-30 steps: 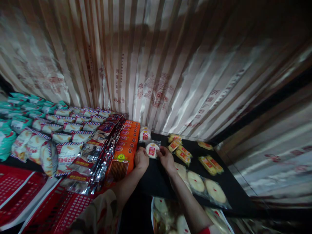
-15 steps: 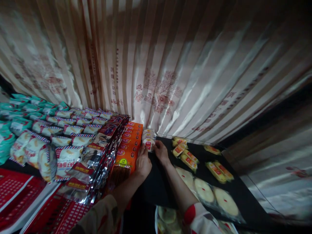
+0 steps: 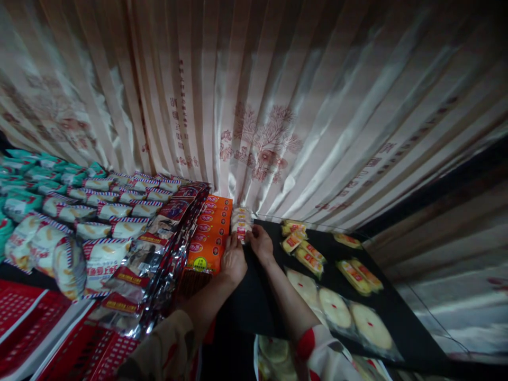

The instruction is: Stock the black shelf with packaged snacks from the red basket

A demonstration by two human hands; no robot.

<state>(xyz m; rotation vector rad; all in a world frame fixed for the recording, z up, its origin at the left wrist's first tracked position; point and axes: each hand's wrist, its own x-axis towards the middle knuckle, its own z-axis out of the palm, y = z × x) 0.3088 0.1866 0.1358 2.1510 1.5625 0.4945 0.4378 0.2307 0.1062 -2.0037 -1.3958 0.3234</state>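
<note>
My left hand (image 3: 234, 262) and my right hand (image 3: 261, 244) are at the near end of a row of small white packets (image 3: 242, 214) with red labels, near the curtain. The nearest white packet is pinched between them, fingertips on either side of it. What the packets contain I cannot make out. Directly left of the row, orange packs (image 3: 212, 222) overlap in a column, close to my left hand. Yellow wrapped snacks (image 3: 309, 258) lie to the right of my right hand.
A pleated curtain (image 3: 262, 106) hangs behind the black table (image 3: 254, 301). Chip bags (image 3: 105, 262), green bags (image 3: 24, 203) and dark glossy packs (image 3: 159, 238) fill the left. Flat round cakes (image 3: 335, 307) lie at right. Red baskets (image 3: 27, 312) stand in front.
The view has shifted slightly. Both hands stay at the near end of the row, where the front white packet now sits closer against those behind it.
</note>
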